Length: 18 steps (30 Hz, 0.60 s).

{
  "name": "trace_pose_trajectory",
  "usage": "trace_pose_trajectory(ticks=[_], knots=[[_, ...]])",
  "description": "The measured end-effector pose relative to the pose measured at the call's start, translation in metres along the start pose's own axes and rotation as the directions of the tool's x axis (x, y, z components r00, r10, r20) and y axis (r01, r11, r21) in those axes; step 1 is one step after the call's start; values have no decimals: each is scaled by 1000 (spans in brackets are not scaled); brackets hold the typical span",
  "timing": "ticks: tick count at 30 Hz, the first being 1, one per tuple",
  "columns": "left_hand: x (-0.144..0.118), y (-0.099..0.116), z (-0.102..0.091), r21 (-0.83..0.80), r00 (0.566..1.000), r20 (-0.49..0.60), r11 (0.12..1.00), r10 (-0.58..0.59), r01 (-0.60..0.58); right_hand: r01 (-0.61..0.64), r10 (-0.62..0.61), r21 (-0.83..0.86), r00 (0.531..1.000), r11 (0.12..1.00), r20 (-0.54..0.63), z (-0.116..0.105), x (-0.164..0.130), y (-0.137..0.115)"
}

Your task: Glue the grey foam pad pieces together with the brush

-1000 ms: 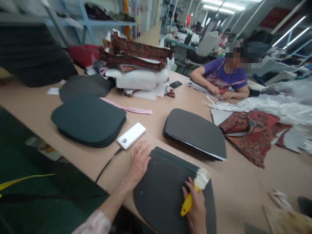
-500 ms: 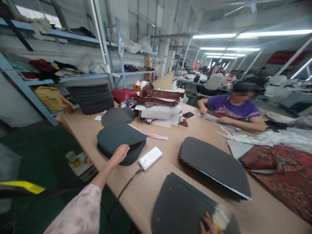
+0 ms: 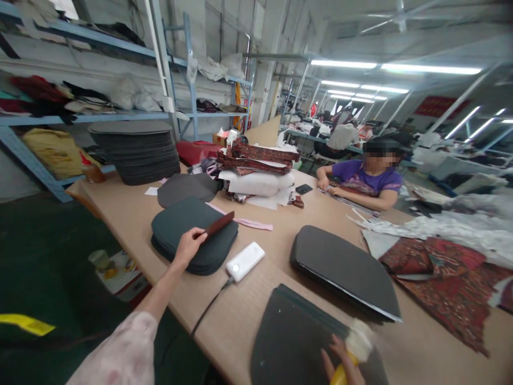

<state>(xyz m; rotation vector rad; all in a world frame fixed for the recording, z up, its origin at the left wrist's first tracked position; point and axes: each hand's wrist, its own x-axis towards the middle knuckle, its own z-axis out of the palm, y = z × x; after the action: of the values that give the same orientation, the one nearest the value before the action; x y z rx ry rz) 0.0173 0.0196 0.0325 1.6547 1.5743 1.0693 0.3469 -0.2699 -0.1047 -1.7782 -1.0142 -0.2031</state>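
Here the left hand point(image 3: 187, 247) reaches to the far-left stack of dark pads point(image 3: 188, 235) on the worktop point(image 3: 256, 299), its grip pinched on the near edge of the top sheet point(image 3: 218, 224), which lifts to show a reddish underside. The sheet looks light, thin and bendy, so likely best taken at an edge. At the near edge the right hand point(image 3: 344, 366) grips a yellow-handled brush point(image 3: 352, 350) over the near pad stack point(image 3: 296, 342); a white power bank point(image 3: 245, 261) lies between.
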Motion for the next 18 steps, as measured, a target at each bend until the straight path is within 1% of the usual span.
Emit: trace_pose_trajectory(ticks=[1, 3, 4, 6, 7, 8, 9, 11, 13, 14, 15, 16, 17, 18], knots=[[-3, 14, 1, -14, 999, -7, 999, 39, -39, -17, 15, 54, 999, 998, 36, -1, 4, -10], [-18, 50, 4, -42, 991, -3, 990, 133, -133, -82, 57, 174, 988, 981, 142, -4, 13, -29], [-29, 71, 6, -51, 977, 9, 976, 213, -213, -132, 96, 215, 980, 968, 172, -8, 16, -37], [-62, 109, 15, -4, 943, 87, 947, 322, -323, -206, 160, 236, 967, 950, 198, -19, 20, -45], [-83, 124, 23, 6, 920, 157, 931, 359, -364, -259, 211, 251, 956, 933, 203, -26, 19, -46], [-105, 135, 34, -9, 888, 214, 910, 407, -414, -318, 270, 274, 942, 908, 198, -35, 18, -46], [-130, 142, 49, -42, 842, 274, 880, 465, -473, -384, 338, 311, 921, 869, 193, -44, 15, -43], [-181, 143, 87, -118, 754, 385, 839, 532, -532, -501, 462, 384, 865, 776, 194, -62, 8, -35], [-231, 132, 132, -161, 682, 522, 844, 513, -512, -575, 539, 401, 815, 713, 210, -77, 0, -24], [-253, 125, 153, -157, 661, 580, 861, 477, -484, -601, 562, 380, 797, 703, 221, -82, -3, -17], [-271, 118, 172, -147, 629, 645, 878, 434, -456, -611, 569, 341, 791, 714, 226, -86, -6, -11], [-284, 111, 186, -147, 574, 708, 880, 413, -451, -597, 559, 289, 803, 749, 207, -88, -9, -5], [-293, 103, 196, -159, 499, 765, 870, 408, -467, -560, 534, 224, 828, 797, 170, -89, -12, 1], [-296, 95, 201, -170, 450, 795, 861, 408, -480, -507, 492, 151, 861, 849, 127, -89, -15, 7]])
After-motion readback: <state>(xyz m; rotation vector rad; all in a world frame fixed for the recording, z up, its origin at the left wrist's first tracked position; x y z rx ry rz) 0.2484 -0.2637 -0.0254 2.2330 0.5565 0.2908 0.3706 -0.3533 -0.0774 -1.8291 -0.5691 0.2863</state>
